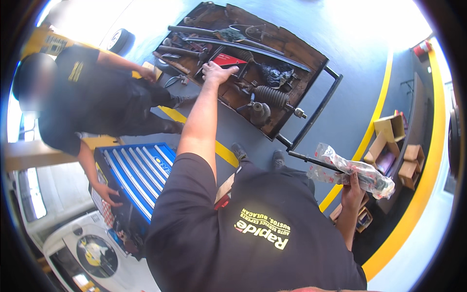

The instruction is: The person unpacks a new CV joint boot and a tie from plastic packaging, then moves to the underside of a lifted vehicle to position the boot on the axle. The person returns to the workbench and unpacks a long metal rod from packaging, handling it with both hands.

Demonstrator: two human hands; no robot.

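Fingers of your left hand [217,73] spread on the red box [227,60] near the cart's [318,109] left edge; your right hand [351,187] clamps the bagged rod [348,170], kept clear.

Colours, workshop floor view

Floor [350,63] blue-grey with yellow stripe [384,97]; cart [292,48] rusty brown top, black frame; red box [227,60] on it. Tool chest [138,173] blue with white drawer bars. Shirts black, yellow-white print. Cardboard boxes [389,127] tan. Wrapped part [352,170] in clear plastic.
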